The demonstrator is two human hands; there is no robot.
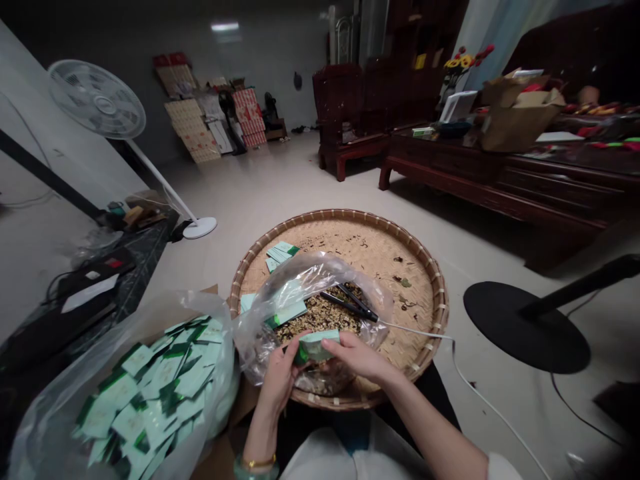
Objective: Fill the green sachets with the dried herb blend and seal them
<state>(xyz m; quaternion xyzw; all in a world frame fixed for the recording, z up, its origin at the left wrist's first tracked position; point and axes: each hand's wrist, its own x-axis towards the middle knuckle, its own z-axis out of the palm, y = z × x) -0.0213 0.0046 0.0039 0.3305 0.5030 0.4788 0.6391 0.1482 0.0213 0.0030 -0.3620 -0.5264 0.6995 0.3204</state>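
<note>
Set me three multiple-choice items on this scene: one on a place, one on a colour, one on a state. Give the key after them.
1. Where is the clear plastic bag?
A) Over the round woven tray
B) On the wooden bench
C) Beside the fan's base

2. What colour marks the pale packets in the big plastic bag?
A) Red
B) Green
C) Blue

3. What state is the small packet in?
A) Lying on the floor
B) Held up in both hands
C) Sealed inside the clear bag

Key:
1 A: the tray's rim encircles it.
2 B: green bands cross them.
3 B: the left hand and right hand grasp it.
</note>
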